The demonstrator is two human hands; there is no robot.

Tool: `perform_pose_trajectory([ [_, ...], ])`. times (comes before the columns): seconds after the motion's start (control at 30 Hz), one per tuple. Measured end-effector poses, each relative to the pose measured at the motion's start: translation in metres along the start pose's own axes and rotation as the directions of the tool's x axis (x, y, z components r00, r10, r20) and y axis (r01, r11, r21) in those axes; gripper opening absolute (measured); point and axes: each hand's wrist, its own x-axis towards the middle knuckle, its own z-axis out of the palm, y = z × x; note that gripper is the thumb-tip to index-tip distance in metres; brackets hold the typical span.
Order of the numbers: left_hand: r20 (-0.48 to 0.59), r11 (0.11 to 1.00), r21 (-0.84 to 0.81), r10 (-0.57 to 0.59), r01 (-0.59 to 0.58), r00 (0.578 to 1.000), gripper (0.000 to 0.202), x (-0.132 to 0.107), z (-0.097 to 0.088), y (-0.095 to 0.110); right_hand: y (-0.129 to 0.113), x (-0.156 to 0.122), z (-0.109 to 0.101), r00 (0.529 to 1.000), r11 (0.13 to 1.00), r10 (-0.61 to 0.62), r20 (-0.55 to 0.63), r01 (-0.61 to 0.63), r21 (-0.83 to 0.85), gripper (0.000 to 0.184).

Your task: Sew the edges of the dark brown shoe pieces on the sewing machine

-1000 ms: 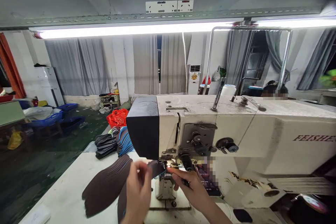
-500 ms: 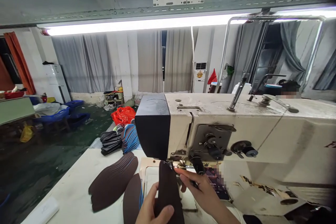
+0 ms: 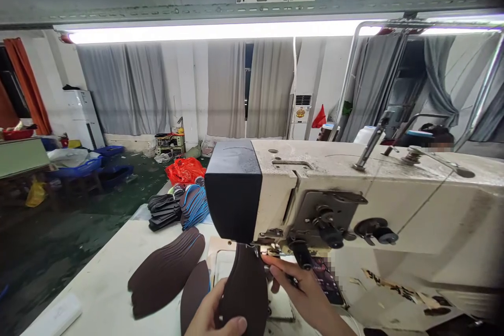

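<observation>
A dark brown insole-shaped piece (image 3: 246,294) lies under the head of a cream sewing machine (image 3: 315,210), its narrow end at the presser foot. My left hand (image 3: 216,312) grips its near left edge, thumb on top and fingers partly hidden. Beside the presser foot is my right hand (image 3: 299,286), its index finger stretched toward the piece's right edge. The other fingers curl round a small dark object that I cannot make out. Left of my left hand lies a similar brown piece with a blue edge (image 3: 196,294), next to a fanned stack of brown pieces (image 3: 167,273).
Bundles of black pieces (image 3: 163,211) and blue-edged pieces (image 3: 195,206) sit at the table's far end by a red plastic bag (image 3: 185,169). A white box-like object (image 3: 53,317) lies at the near left edge. A phone (image 3: 328,281) rests behind my right hand.
The held piece has swung so that its broad face now shows more and its near end lies further left. My left hand has moved left with it; my right hand stays by the presser foot.
</observation>
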Motion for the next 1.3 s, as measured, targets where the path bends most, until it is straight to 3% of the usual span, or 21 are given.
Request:
perform_pose_trajectory([
  [0.17,-0.120,0.996,-0.084,-0.023,0.013,0.992,0.061,0.016,0.003,0.008,0.001,0.000,0.000,1.000,1.000,0.007,-0.017,-0.008,-0.014,0.043],
  [0.33,-0.094,0.996,-0.089,-0.005,-0.003,0.996,0.064,0.028,0.005,0.009,0.005,-0.001,0.001,1.000,1.000,-0.023,-0.018,0.023,-0.018,0.040],
  [0.57,-0.128,0.993,-0.084,-0.091,0.081,0.988,0.087,0.036,0.010,0.012,0.008,-0.001,0.002,1.000,0.999,0.025,0.007,-0.024,-0.038,0.044],
  [0.73,-0.073,0.991,-0.130,-0.044,0.034,0.996,0.075,0.040,0.022,0.029,0.005,0.000,0.002,1.000,1.000,-0.018,0.006,0.018,-0.005,0.046],
  [1.1,-0.292,0.999,-0.034,0.030,-0.042,0.956,0.041,0.066,0.029,0.030,-0.002,-0.001,0.000,1.000,1.000,-0.004,0.003,0.004,-0.021,0.043],
  [1.3,-0.190,0.993,-0.009,0.113,-0.116,0.975,0.031,0.084,0.026,0.033,0.002,0.001,0.001,0.999,0.999,-0.038,-0.011,0.038,0.008,0.041],
])
